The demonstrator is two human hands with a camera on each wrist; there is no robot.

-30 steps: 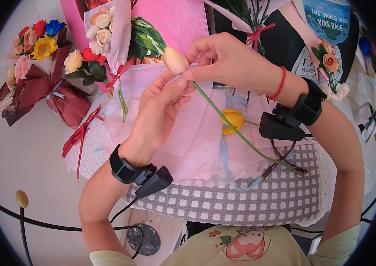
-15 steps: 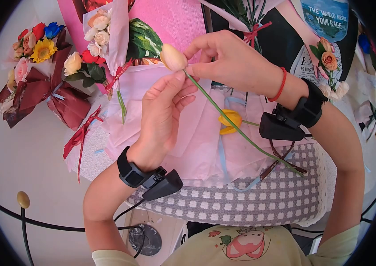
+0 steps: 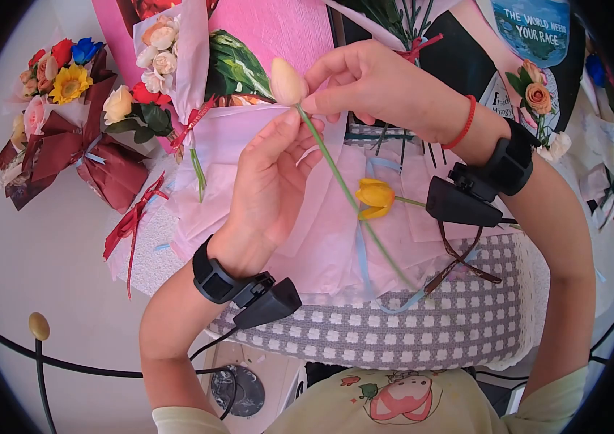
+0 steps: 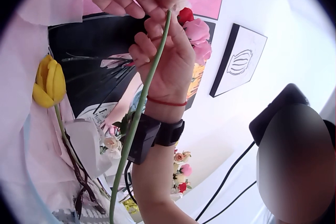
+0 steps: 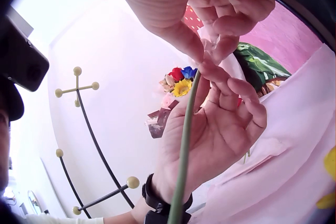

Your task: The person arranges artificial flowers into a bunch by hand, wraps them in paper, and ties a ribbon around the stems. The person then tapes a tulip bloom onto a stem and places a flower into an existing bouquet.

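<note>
A cream tulip [image 3: 289,81] with a long green stem [image 3: 336,170] is held up in front of the body. Just under the bloom, the left hand [image 3: 263,181] pinches the stem between thumb and fingertips. The right hand [image 3: 386,90] pinches at the base of the petals with thumb and forefinger, its other fingers bent. In the right wrist view the bloom is mostly hidden behind the fingers. A yellow tulip [image 3: 376,197] lies on pink wrapping paper [image 3: 307,239] below the hands, close behind the raised stem in the head view.
At the left stands a bouquet in dark red paper [image 3: 97,166]. A smaller bouquet with a red ribbon [image 3: 195,119] lies nearer. Beside the yellow tulip are a brown ribbon [image 3: 459,260] and a light blue ribbon [image 3: 401,307]. A checked cloth [image 3: 394,333] covers the near edge.
The cream tulip has turned more upright, its stem's lower end swinging left. The left hand has shifted slightly right and the right hand slightly up.
</note>
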